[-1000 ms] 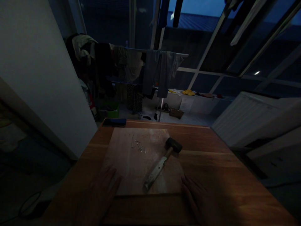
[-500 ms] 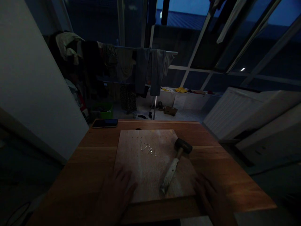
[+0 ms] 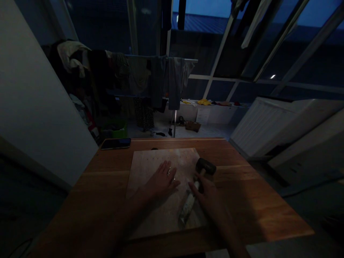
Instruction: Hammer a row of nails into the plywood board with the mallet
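A rubber-mallet-like hammer (image 3: 189,206) with a dark head and worn white handle lies slanted across the right part of a flat wooden board (image 3: 150,224). My right hand (image 3: 209,191) is over the upper handle, thumb and forefinger apart; the hammer still rests on the board. To the left, my left hand (image 3: 161,181) reaches over the small loose nails (image 3: 169,171), its fingers stretched and thumb apart. Most of the nails are hidden beneath it. Small dark dots run in a row near the board's far edge. Dim light blurs the fingertips.
The board lies on a wooden table (image 3: 247,200). A phone (image 3: 116,143) is at the far left corner, and a small dark round object (image 3: 154,148) sits behind the board. Beyond are a clothes rack (image 3: 188,60) with laundry, a green basket (image 3: 119,132) and windows.
Both hands have moved forward from the board's near corners: the left over the nails, the right over the hammer's handle. The view has shifted slightly.
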{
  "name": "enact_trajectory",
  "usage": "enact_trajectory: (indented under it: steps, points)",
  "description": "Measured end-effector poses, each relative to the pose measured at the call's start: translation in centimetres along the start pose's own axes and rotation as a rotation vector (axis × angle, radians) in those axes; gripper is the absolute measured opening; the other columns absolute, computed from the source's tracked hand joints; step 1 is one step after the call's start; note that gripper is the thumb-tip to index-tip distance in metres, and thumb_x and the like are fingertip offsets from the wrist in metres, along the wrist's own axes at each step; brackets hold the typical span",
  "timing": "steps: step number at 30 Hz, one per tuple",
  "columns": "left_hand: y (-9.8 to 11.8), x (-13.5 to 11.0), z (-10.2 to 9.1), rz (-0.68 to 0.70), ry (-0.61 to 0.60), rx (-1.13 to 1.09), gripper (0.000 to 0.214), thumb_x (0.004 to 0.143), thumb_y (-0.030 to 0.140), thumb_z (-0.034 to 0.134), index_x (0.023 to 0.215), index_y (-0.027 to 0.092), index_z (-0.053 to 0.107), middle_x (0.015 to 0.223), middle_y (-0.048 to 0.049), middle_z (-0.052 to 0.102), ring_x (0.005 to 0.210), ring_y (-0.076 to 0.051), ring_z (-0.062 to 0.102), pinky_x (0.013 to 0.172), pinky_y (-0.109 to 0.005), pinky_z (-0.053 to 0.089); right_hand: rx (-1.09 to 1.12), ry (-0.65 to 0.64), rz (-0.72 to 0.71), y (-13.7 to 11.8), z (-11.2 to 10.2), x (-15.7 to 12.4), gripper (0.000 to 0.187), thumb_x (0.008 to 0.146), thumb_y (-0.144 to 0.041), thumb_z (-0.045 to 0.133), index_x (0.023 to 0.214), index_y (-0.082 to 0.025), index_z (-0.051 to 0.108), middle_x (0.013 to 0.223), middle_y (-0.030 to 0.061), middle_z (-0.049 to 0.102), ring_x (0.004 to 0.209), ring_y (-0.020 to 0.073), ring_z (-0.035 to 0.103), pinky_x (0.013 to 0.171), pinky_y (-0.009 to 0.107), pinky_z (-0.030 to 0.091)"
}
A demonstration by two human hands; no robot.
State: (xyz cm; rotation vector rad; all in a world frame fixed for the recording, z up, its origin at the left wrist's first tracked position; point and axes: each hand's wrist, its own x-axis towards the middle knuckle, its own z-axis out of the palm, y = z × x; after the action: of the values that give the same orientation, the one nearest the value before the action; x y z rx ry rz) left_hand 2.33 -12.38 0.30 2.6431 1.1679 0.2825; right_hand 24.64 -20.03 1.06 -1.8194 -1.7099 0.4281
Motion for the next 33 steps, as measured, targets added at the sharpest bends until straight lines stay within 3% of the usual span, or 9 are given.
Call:
enact_trajectory:
  steps: [4,7,10,12,14,17,21,26,33]
  points:
    - [3.1,0.0,1.5,0.195,-0.021,-0.052,0.073,0.105,0.060,0.028,0.155,0.008,0.039,0.166,-0.0235,0.029,0.157,-0.034,0.018,0.128,-0.049,0.021,0.142,0.048,0.064,1.6,0.4,0.0,0.065,0.091,-0.045,0.054,0.147,-0.012,0.050,0.136,0.0206,0.066,0.123,0.0338,0.065,0.104,0.049,0.049]
    - [4.7,0.3,1.9,0.325,-0.039,-0.120,0.071,0.105,0.057,0.033,0.155,0.007,0.038,0.164,-0.0233,0.034,0.156,-0.032,0.024,0.127,-0.047,0.025,0.359,0.164,0.131,2.9,0.3,-0.4,0.073,0.084,-0.046,0.058,0.150,-0.018,0.044,0.146,0.0171,0.058,0.132,0.0321,0.058,0.108,0.049,0.047]
    - [4.8,1.3,1.5,0.331,0.011,-0.232,0.057,0.106,0.046,0.038,0.153,0.013,0.040,0.158,-0.0177,0.045,0.147,-0.026,0.043,0.119,-0.040,0.038,0.611,0.133,0.268,3.7,-0.4,-0.8,0.073,0.080,-0.046,0.061,0.148,-0.023,0.043,0.132,0.0129,0.066,0.102,0.0282,0.072,0.080,0.041,0.061]
    - [4.2,2.2,0.8,0.238,0.090,-0.266,0.043,0.104,0.033,0.041,0.142,0.017,0.052,0.142,-0.0141,0.059,0.131,-0.024,0.056,0.111,-0.038,0.045,0.696,0.034,0.363,3.8,-0.9,-1.1,0.072,0.080,-0.043,0.060,0.147,-0.021,0.044,0.118,0.0105,0.069,0.072,0.0219,0.071,0.057,0.034,0.058]
    - [3.3,3.2,-0.1,0.134,0.136,-0.251,0.029,0.097,0.025,0.049,0.120,0.017,0.064,0.121,-0.0117,0.066,0.115,-0.024,0.061,0.102,-0.038,0.049,0.669,0.002,0.371,3.8,-1.3,-1.3,0.071,0.080,-0.040,0.058,0.146,-0.019,0.045,0.108,0.0082,0.070,0.061,0.0186,0.066,0.051,0.031,0.054]
    - [2.6,4.6,-1.5,0.066,0.072,-0.210,0.015,0.086,0.023,0.060,0.099,0.018,0.067,0.104,-0.0080,0.067,0.099,-0.023,0.063,0.088,-0.033,0.051,0.463,0.114,0.191,3.8,-1.8,-1.2,0.066,0.078,-0.033,0.056,0.143,-0.020,0.052,0.113,0.0094,0.071,0.084,0.0242,0.071,0.072,0.038,0.060]
    - [3.3,5.8,-2.7,0.089,-0.083,-0.125,0.017,0.083,0.032,0.066,0.094,0.019,0.069,0.104,-0.0074,0.068,0.093,-0.024,0.065,0.076,-0.032,0.050,0.140,0.152,0.018,3.7,-1.9,-0.9,0.062,0.079,-0.022,0.049,0.140,-0.016,0.057,0.129,0.0162,0.068,0.118,0.0313,0.064,0.102,0.049,0.051]
    - [4.9,7.1,-2.5,0.030,-0.246,-0.049,0.018,0.079,0.033,0.070,0.086,0.017,0.073,0.103,-0.0116,0.072,0.091,-0.027,0.070,0.073,-0.034,0.051,0.043,0.094,-0.035,3.1,-1.0,-1.0,0.067,0.082,-0.011,0.044,0.149,-0.016,0.047,0.140,0.0176,0.063,0.126,0.0294,0.062,0.108,0.048,0.048]
    - [5.1,8.1,-2.4,0.028,-0.316,-0.033,0.013,0.076,0.030,0.074,0.082,0.018,0.074,0.097,-0.0112,0.076,0.091,-0.029,0.071,0.072,-0.032,0.051,0.033,0.107,-0.007,2.6,-0.7,-1.1,0.065,0.088,-0.013,0.044,0.152,-0.015,0.043,0.142,0.0182,0.062,0.127,0.0296,0.062,0.108,0.048,0.049]
